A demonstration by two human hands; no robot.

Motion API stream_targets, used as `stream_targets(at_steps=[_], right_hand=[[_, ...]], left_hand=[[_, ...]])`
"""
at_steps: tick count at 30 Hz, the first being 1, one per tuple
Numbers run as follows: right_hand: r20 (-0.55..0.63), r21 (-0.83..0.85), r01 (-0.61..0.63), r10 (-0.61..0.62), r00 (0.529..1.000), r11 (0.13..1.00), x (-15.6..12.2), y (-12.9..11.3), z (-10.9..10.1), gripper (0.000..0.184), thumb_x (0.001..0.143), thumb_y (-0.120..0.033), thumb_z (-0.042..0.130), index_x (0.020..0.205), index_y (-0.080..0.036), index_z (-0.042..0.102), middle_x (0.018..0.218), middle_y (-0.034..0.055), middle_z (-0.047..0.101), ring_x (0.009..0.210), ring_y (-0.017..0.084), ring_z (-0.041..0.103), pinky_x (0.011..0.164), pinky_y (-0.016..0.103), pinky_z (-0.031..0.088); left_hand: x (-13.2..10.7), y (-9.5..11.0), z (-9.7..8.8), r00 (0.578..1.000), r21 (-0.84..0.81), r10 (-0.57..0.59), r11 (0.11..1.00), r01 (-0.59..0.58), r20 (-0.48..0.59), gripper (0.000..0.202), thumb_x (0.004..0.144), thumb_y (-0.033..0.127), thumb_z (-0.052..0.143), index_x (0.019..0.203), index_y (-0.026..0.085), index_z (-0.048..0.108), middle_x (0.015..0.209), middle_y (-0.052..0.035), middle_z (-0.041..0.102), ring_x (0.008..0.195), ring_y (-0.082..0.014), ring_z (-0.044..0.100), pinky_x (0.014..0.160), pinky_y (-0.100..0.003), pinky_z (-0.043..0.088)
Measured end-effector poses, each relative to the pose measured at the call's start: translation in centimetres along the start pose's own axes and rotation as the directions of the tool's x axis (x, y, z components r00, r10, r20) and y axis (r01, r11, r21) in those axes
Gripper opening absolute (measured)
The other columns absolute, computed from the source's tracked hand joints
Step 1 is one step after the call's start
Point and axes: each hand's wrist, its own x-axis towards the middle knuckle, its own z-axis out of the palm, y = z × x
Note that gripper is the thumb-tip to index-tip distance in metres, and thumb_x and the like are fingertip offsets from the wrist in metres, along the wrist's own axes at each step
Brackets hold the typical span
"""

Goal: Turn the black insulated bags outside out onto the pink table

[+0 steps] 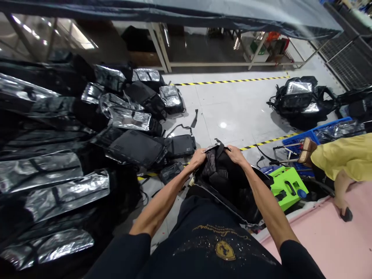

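Observation:
In front of my body is a black backpack (pixel 223 174), with straps and dark padding showing. My left hand (pixel 198 158) is closed on its far edge at the left. On the same edge, a little to the right, my right hand (pixel 236 155) grips it too. A black strap lies across the edge between both hands. The lower part of the backpack rests close against my shirt, and my right forearm hides some of its side.
Black bags with silver covering (pixel 130 118) are piled at the left. More bags (pixel 299 97) lie at the far right. A bright green plastic case (pixel 287 188) is beside a pink table (pixel 334 236), where a person in yellow (pixel 340 157) works. Striped tape (pixel 232 81) marks the floor.

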Motion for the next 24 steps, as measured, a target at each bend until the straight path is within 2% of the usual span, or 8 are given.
stream_targets(at_steps=[2,5,8,10,12,16,20,24], right_hand=[[-0.069,0.058,0.048,-0.044,0.997,0.997,-3.2,-1.3,-1.8,0.029,0.106,-0.035,0.055,0.099,-0.019,0.078,0.101,0.0060,0.082,0.097,0.024,0.070,0.088,0.030,0.049],[-0.212,0.129,0.187,-0.157,0.965,0.974,-9.0,-2.4,-3.7,0.030,0.105,-0.033,0.055,0.119,-0.023,0.080,0.114,0.0050,0.083,0.106,0.024,0.072,0.094,0.030,0.051],[-0.256,0.130,0.178,-0.141,0.956,0.975,-11.6,-1.6,-2.5,0.034,0.102,-0.030,0.058,0.128,-0.024,0.078,0.119,0.0071,0.083,0.109,0.026,0.074,0.096,0.031,0.053],[-0.221,0.151,0.086,-0.051,0.974,0.985,-10.4,-0.2,0.2,0.030,0.100,-0.030,0.057,0.120,-0.022,0.078,0.109,0.0084,0.083,0.101,0.026,0.074,0.091,0.031,0.054],[-0.187,0.163,0.005,0.026,0.982,0.987,-7.6,1.4,3.4,0.027,0.100,-0.031,0.054,0.114,-0.022,0.076,0.103,0.0082,0.082,0.094,0.026,0.072,0.088,0.031,0.053],[-0.195,0.089,-0.063,0.079,0.978,0.994,-2.1,3.4,7.6,0.026,0.105,-0.030,0.048,0.115,-0.020,0.071,0.102,0.0088,0.079,0.089,0.023,0.066,0.085,0.029,0.048],[-0.162,-0.054,-0.138,0.128,0.979,0.989,-0.7,3.5,8.0,0.028,0.110,-0.028,0.048,0.125,-0.016,0.069,0.100,0.0118,0.078,0.090,0.024,0.067,0.081,0.029,0.041],[-0.179,-0.237,-0.130,0.088,0.980,0.963,-1.8,3.3,5.0,0.029,0.114,-0.034,0.054,0.129,-0.019,0.074,0.114,0.0147,0.081,0.101,0.026,0.070,0.084,0.029,0.044]], left_hand=[[-1.5,1.2,-0.5,1.000,-0.029,0.021,0.999,-0.020,0.020,0.015,0.081,0.025,0.053,0.071,0.020,0.062,0.068,-0.0005,0.061,0.072,-0.0207,0.057,0.067,-0.028,0.042],[-4.6,1.9,-0.6,0.989,-0.082,0.148,0.986,-0.148,-0.010,0.011,0.082,0.025,0.055,0.077,0.018,0.063,0.074,0.0002,0.061,0.076,-0.0194,0.057,0.069,-0.028,0.040],[-6.9,0.5,0.9,0.984,-0.058,0.172,0.983,-0.175,-0.055,0.009,0.083,0.027,0.061,0.080,0.019,0.064,0.077,-0.0005,0.063,0.078,-0.0196,0.057,0.072,-0.028,0.042],[-6.7,-1.4,2.5,0.995,-0.010,0.073,0.997,-0.074,-0.066,0.012,0.084,0.027,0.062,0.074,0.021,0.060,0.075,-0.0011,0.063,0.077,-0.0198,0.056,0.074,-0.029,0.044],[-5.2,-3.3,4.3,0.997,0.023,-0.013,1.000,0.014,-0.070,0.016,0.086,0.025,0.061,0.071,0.022,0.056,0.074,-0.0021,0.065,0.077,-0.0208,0.058,0.077,-0.030,0.047],[-0.9,-5.6,6.5,0.998,0.047,-0.028,0.998,0.031,-0.054,0.011,0.089,0.022,0.063,0.078,0.022,0.066,0.083,-0.0059,0.075,0.089,-0.0249,0.067,0.087,-0.032,0.053],[0.7,-6.1,7.0,0.999,0.070,-0.002,0.998,0.006,-0.051,0.011,0.090,0.022,0.064,0.087,0.020,0.074,0.095,-0.0098,0.082,0.098,-0.0274,0.071,0.094,-0.034,0.055],[0.1,-6.6,7.0,0.999,0.108,0.023,0.994,-0.018,-0.049,0.019,0.091,0.022,0.062,0.097,0.018,0.079,0.106,-0.0135,0.084,0.104,-0.0295,0.073,0.098,-0.036,0.055]])
